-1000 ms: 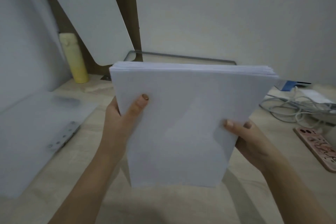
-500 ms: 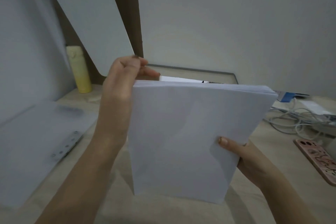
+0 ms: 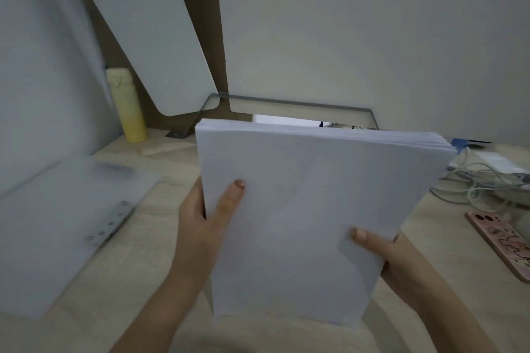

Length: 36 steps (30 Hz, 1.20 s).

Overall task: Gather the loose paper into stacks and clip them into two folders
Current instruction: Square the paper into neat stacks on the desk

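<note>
A thick stack of white paper [image 3: 301, 203] stands on its lower edge on the pale wooden desk [image 3: 160, 252], tilted toward me. My left hand [image 3: 206, 215] grips its left edge, thumb on the front sheet. My right hand [image 3: 395, 261] holds the lower right edge, thumb on the front. A translucent folder [image 3: 57, 223] lies open on the desk to the left, its metal clip strip [image 3: 110, 222] showing along the right edge. A second white folder cover [image 3: 137, 26] leans upright at the back left.
A yellow bottle [image 3: 127, 106] stands at the back left. Tangled white cables [image 3: 481, 180] lie at the right, with a phone in a pink case [image 3: 502, 241] near the right edge. A grey metal frame [image 3: 298, 104] runs along the back wall.
My left hand was up at the stack's top edge half a second ago; it has dropped back to gripping the left side. The stack has stayed upright on the desk.
</note>
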Each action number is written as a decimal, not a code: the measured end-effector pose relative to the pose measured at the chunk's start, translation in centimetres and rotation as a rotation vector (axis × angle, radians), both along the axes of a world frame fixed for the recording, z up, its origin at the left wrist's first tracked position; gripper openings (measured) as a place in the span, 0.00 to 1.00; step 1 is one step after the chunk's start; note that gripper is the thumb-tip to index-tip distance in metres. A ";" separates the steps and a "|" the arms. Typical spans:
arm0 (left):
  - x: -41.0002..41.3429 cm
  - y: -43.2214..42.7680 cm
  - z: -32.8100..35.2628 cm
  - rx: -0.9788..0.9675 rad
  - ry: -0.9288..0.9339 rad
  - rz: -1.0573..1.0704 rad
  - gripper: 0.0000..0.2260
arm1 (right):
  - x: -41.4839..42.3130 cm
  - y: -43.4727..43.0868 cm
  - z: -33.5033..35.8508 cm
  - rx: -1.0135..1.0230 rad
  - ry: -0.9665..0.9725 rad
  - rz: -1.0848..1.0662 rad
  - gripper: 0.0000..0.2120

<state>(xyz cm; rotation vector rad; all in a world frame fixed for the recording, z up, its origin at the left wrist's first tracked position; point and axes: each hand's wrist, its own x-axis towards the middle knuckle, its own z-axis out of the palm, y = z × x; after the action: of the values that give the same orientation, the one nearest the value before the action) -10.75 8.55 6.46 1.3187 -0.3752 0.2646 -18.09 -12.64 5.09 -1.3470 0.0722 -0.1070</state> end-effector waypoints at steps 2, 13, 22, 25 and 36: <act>-0.1 -0.4 -0.9 -0.015 0.032 0.015 0.09 | 0.1 0.4 -0.1 -0.002 -0.013 -0.003 0.32; 0.5 -0.5 -2.1 -0.055 0.059 0.026 0.16 | 0.9 0.0 -0.3 -0.032 -0.005 0.008 0.31; 0.7 -0.1 2.5 0.061 -0.116 0.002 0.23 | 0.8 0.0 -0.5 -0.020 0.002 0.016 0.21; 0.3 -0.9 9.0 0.267 -0.637 0.310 0.25 | 0.7 0.0 -0.6 -0.023 -0.012 0.027 0.29; 0.8 -6.4 13.0 1.471 -0.821 -0.051 0.17 | 0.6 -0.1 -0.5 0.005 0.001 0.048 0.31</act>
<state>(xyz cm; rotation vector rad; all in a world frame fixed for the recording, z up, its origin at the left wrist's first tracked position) -10.00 2.13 19.47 2.5966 -1.4783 0.5227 -17.51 -12.78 4.61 -1.3428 0.0410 -0.0659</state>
